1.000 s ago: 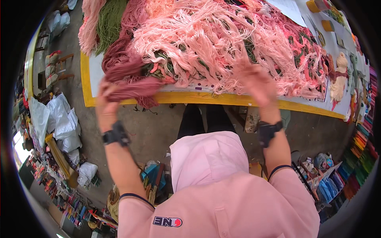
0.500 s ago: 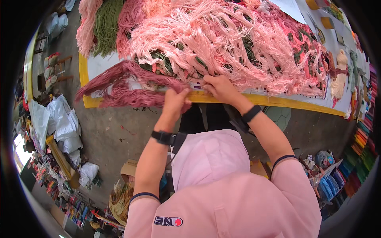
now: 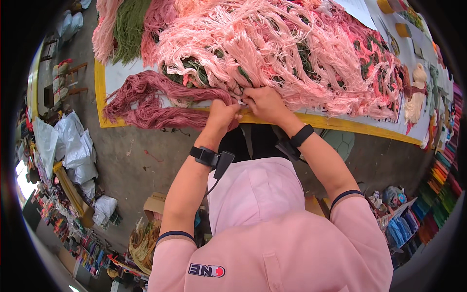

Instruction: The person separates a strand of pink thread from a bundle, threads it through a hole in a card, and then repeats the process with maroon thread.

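Note:
A mauve skein of yarn (image 3: pixel 146 117) lies looped along the near left edge of the table, its right end running up to my hands. My left hand (image 3: pixel 224 116) is closed around that end, thumb pointing toward the other hand. Right beside it, my right hand (image 3: pixel 265 103) is pinched at the edge of the large heap of pale pink yarn (image 3: pixel 219 53). Whatever its fingertips hold is too small and too covered to make out. Dark green strands (image 3: pixel 194 68) show through the heap.
A yellow border (image 3: pixel 340 127) runs along the table's edge. Pink and green skeins (image 3: pixel 129 34) hang together at the far left. A cream yarn bundle (image 3: pixel 417 92) lies at the right. White plastic bags (image 3: pixel 75 146) and a cardboard box (image 3: pixel 154 203) stand on the floor.
My left hand has moved right, up against my right hand, drawing the mauve skein's end along. The skein's left part has shifted rightward and settled into a rounder loop.

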Available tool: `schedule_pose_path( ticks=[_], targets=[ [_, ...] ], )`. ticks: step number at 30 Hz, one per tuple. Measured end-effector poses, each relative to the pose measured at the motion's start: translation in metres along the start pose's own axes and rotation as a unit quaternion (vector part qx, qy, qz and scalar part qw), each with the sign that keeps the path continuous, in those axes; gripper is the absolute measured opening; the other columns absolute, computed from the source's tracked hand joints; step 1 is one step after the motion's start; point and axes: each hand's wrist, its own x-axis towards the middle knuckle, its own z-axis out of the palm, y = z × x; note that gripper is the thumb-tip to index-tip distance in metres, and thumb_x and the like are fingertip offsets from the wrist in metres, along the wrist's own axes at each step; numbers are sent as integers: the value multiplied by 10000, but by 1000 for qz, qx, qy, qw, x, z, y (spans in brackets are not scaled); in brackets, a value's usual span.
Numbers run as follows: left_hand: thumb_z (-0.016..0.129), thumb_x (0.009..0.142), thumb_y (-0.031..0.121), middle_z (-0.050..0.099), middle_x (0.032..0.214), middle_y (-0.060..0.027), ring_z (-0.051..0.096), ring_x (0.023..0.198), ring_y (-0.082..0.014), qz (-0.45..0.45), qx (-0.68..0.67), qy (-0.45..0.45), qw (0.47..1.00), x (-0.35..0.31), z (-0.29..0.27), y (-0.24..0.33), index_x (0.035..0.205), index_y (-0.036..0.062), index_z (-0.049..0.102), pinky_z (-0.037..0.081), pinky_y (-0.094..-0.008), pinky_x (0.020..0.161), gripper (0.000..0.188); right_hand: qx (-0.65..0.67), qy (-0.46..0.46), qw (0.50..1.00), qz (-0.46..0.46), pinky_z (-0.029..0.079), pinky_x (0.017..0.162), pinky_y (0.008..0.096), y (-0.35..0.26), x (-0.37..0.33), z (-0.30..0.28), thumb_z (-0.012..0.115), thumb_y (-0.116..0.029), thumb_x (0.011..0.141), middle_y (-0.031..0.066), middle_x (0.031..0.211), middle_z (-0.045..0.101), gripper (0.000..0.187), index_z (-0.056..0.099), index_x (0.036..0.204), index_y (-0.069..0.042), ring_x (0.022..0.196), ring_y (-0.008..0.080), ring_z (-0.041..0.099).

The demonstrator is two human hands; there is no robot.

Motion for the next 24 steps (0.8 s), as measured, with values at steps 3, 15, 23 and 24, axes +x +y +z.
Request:
schedule_pose_path(
  ticks=[3,15,23,24],
  targets=[
    [600,835,-29,527,614,-32,485,494,-118,-24,-130,-45,990,-3,1,2,786,-44,609,465,-287,509,52,-12,-5,1000,11,490,621,471,-5,1,-1,622,-142,846,197,727,630,91,630,843,-52,701,401,625],
    [625,858,32,686,740,-135,618,515,-133,105,169,65,978,3,-3,-5,853,-105,646,487,-285,456,139,10,-39,999,37,488,674,480,-4,6,-1,610,-143,864,231,755,630,139,634,872,-7,748,429,622],
    [691,853,64,690,755,-130,584,520,-128,64,89,68,992,-5,-10,2,858,-85,671,490,-269,488,151,19,-39,999,32,492,690,471,-3,4,-3,610,-133,869,220,796,646,139,635,880,3,771,427,627],
    [696,858,70,690,790,-126,567,540,-118,50,-16,45,998,-7,-16,4,889,-66,664,491,-262,506,142,30,-41,998,23,496,691,465,-4,3,-3,609,-125,866,217,802,648,132,633,870,4,771,428,624]
  ],
)
